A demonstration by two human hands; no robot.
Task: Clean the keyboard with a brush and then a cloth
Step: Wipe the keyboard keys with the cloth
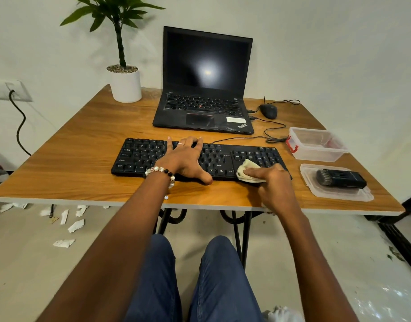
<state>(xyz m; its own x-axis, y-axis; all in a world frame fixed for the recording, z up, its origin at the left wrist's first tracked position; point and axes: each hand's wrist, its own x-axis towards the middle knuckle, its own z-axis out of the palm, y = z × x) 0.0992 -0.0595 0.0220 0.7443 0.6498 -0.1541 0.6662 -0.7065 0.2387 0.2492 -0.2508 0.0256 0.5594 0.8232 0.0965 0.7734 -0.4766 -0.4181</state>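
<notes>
Room: white wall behind a wooden table [88, 145] on black metal legs; torn paper scraps [67, 223] lie on the floor at left.
Socket: a wall socket [8, 89] at far left with a black cable hanging down.
Plant: a potted plant [125, 82] stands at the table's back left corner.
Keyboard: a black keyboard [144, 156] lies flat near the front edge, its cable running back to the right.
Left hand: the left hand [186, 159], fingers spread and flat, presses on the middle of the keyboard and holds nothing.
Laptop: a laptop [204, 89] stands open behind the keyboard, screen dark; "ThinkPad" reads on the palm rest.
Cloth: a pale cloth [246, 173] sits bunched on the keyboard's lower right keys.
Right hand: the right hand [273, 184] pinches the cloth and presses it on the keys.
Mouse: a black mouse [268, 111] lies right of the laptop.
Box: a clear plastic box [316, 145] with a red clasp sits just right of the keyboard.
Brush: a black brush [339, 178] lies on a clear lid [362, 195], near the front right.
Handling: the cloth looks soft and light, best gripped bunched; the keyboard looks light and stiff, likely to slide unless held down.
Key legends: Ctrl, Alt, Shift and QWERTY letters are legible.
</notes>
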